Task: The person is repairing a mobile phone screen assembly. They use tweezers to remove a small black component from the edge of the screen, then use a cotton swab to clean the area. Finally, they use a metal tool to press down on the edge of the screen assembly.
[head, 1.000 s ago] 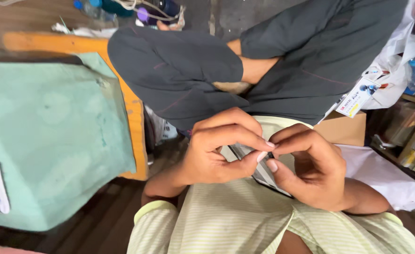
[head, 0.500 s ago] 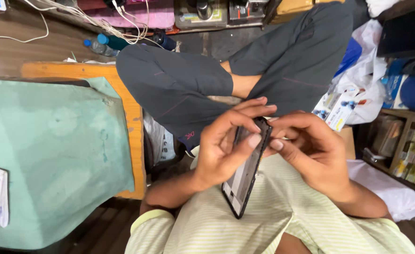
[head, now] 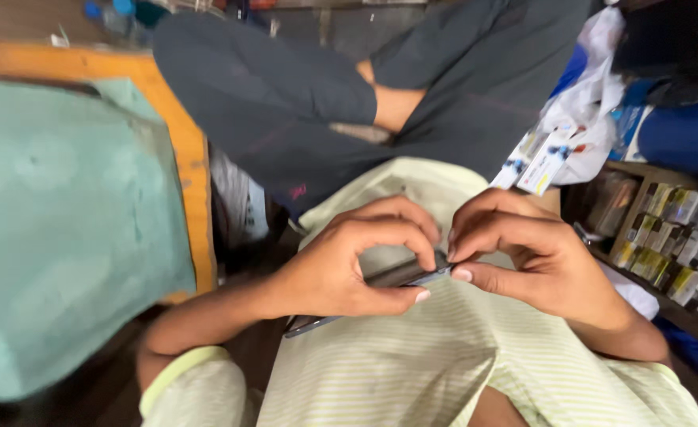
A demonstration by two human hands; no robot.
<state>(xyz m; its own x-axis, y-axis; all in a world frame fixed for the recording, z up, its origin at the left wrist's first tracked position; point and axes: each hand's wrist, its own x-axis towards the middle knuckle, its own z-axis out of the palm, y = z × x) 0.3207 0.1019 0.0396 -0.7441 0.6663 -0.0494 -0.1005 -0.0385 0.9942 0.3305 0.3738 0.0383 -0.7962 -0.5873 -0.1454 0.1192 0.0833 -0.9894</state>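
Two hands pinch a thin dark phone [head: 381, 278] over the lap: left hand [head: 341, 265] grasping its middle, right hand [head: 535, 261] gripping the far end. Half a second ago it stood nearly upright; now it lies flat, edge-on. Small yellow packets [head: 681, 237] fill a shelf at right; beyond, white-and-blue carded packs [head: 543, 158] hang by white bags.

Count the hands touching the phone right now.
2. The left hand pinches the dark phone along its middle; the right hand grips its far end. No other hands show.
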